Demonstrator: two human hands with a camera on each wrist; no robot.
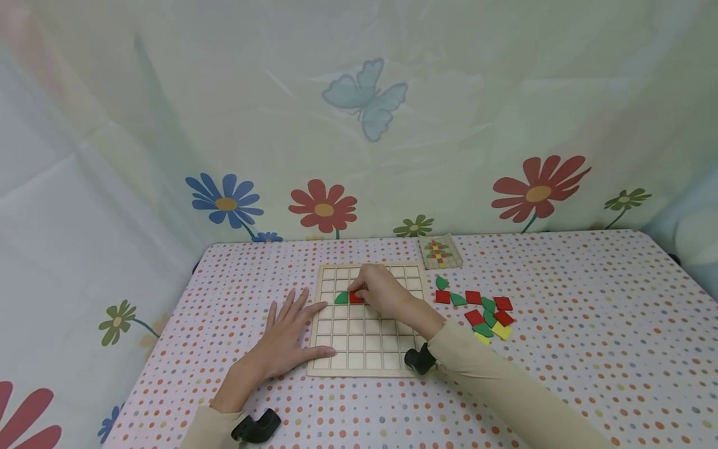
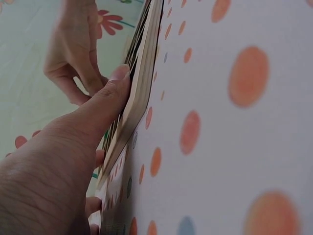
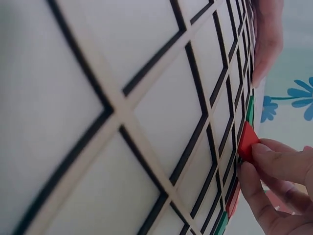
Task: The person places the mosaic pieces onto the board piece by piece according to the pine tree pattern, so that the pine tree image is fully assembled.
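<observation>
My right hand pinches a red square tile between thumb and fingers, at the grid of a wooden board. Beside that tile a green quarter-round piece lies in a cell. The right wrist view shows another red tile and a green piece farther along the row, which my hand hides from the head camera. My left hand is spread at the board's left side, its thumb on the board's edge and its other fingers stretched forward.
Right of the board lies a loose group of red squares, green quarter-rounds and yellow squares. A pattern card rests behind the board's right corner. A dotted cloth covers the table, with a flowered curtain behind.
</observation>
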